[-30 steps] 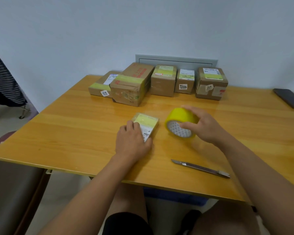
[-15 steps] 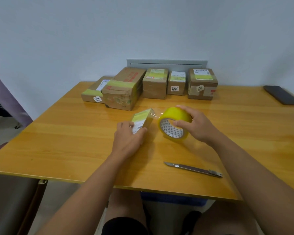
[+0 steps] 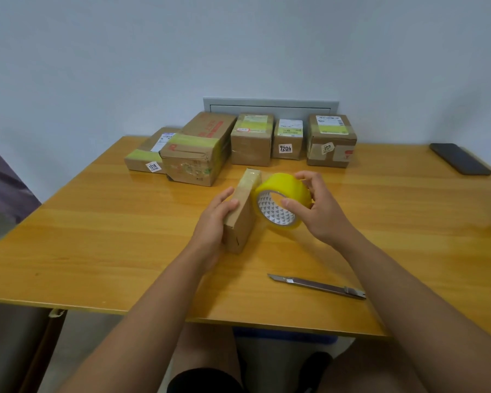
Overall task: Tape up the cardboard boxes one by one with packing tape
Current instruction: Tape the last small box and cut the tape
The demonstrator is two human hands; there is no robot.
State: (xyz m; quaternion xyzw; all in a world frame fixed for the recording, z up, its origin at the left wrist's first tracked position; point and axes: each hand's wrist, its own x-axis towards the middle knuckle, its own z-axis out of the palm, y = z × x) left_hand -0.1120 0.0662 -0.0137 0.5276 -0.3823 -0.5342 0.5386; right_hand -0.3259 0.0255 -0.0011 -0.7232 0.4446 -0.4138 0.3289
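Head view shows the left hand gripping the small box on edge, steadying it, while the right hand grasps the tape roll just beside the box to wrap it.

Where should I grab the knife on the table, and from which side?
Take the knife by its long metal handle, near the middle or toward the right end. It lies flat with the pointed blade tip at the left, so come from above, fingers pinching across the narrow sides. The right hand is nearer but holds the tape; that would probably have to be put down first.
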